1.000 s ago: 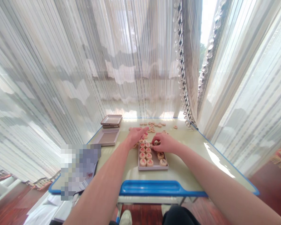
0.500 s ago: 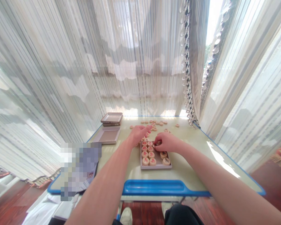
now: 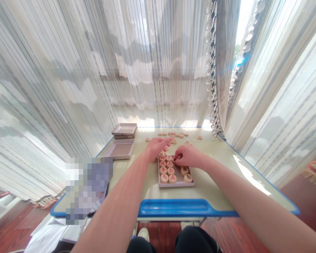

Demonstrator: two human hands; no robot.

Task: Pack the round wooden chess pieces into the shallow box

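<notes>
A shallow box on the table holds round wooden Chinese chess pieces. Two columns of red-marked pieces fill its left side, and black-marked pieces lie along the right. At the far end of the box, my right hand pinches a chess piece, mostly covered by the fingers. My left hand hovers palm down just beyond the box's far left corner, above loose pieces, its fingers stretched out and apart. Nothing shows in it.
More loose chess pieces lie scattered toward the table's far edge. Stacked boxes and an open tray stand at the far left. Blue edging borders the table. A blurred-out object lies at the left, and curtains hang behind.
The view has tilted slightly, so the table sits a little higher. My right fingers remain at the box's far end with a piece; my left hand has hardly moved.
</notes>
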